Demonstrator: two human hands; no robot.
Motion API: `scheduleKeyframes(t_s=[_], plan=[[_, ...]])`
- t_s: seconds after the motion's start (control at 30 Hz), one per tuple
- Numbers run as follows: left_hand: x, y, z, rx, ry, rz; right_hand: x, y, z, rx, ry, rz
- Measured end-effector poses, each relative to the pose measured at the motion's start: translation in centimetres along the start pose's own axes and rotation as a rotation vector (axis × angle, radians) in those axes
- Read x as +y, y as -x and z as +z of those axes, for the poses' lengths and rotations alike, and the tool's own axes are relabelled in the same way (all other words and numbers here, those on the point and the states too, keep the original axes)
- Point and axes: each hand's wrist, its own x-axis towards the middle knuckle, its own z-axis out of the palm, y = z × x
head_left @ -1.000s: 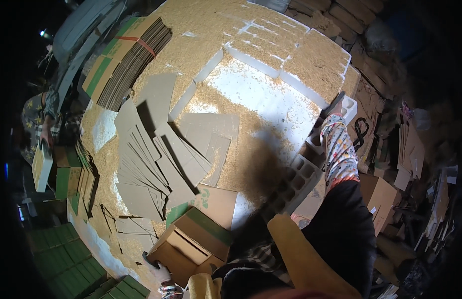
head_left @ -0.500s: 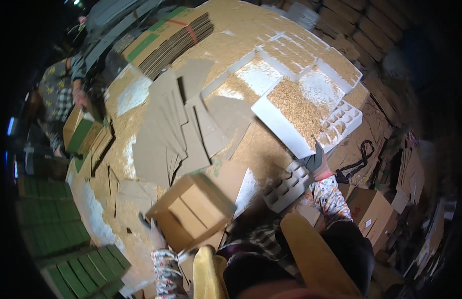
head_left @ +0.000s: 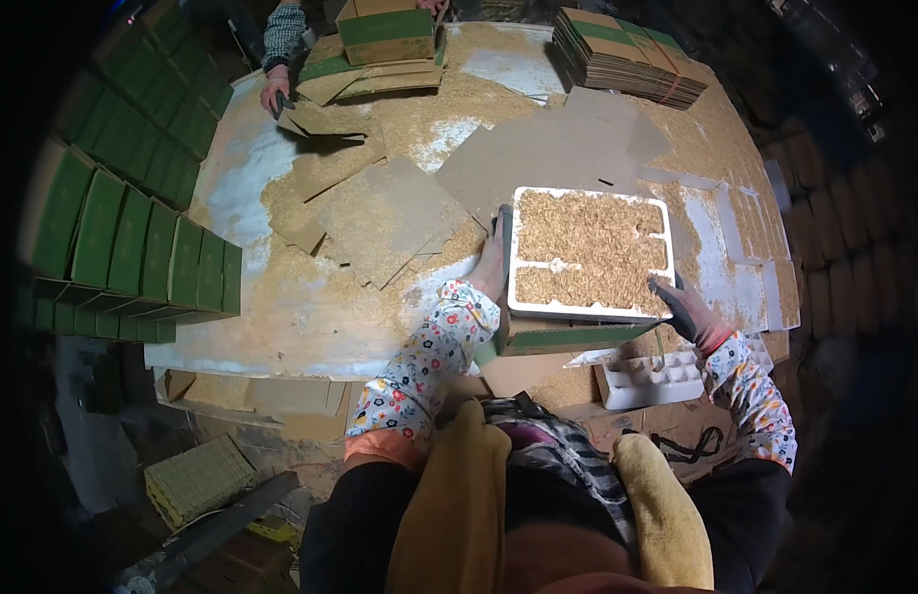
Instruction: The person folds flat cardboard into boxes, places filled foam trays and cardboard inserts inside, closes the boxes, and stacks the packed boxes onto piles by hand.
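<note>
A white foam tray (head_left: 516, 297) filled to the rim with tan shavings is held between my two hands. My left hand (head_left: 492, 259) presses along its left side. On the right edge near the front corner, my right hand (head_left: 688, 311) grips it, dark-tipped fingers bent over the rim. Directly under the tray is a cardboard box (head_left: 568, 340) with a green band; the tray hides its inside, so how far the tray sits in it I cannot tell. Just right of the box lies a white foam piece (head_left: 652, 384) with rows of hollows.
Grey cardboard sheets (head_left: 548, 148) lie over the shaving-strewn table (head_left: 281, 342). A strapped stack of flat boxes (head_left: 632, 61) is at the far right; green boxes (head_left: 132, 238) are piled left. Across the table, a co-worker's hand (head_left: 276, 91) holds a cardboard piece beside another box (head_left: 387, 38).
The foam tray has come off the shaving-covered foam pieces at right and is over the cardboard box. My left hand has shifted from the box to the tray. The view has turned.
</note>
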Motion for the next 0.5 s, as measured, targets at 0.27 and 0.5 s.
scheduleKeyframes(t_s=[0.27, 0.5], plan=[[10.3, -11.3, -9.0, 0.597, -1.446, 0.256, 6.5, 2.9, 2.8, 0.143, -0.871, 0.529], [16.9, -21.2, -12.3, 0.469, -1.931, -0.031, 7.4, 4.6, 5.8, 0.215, -0.804, 0.526]])
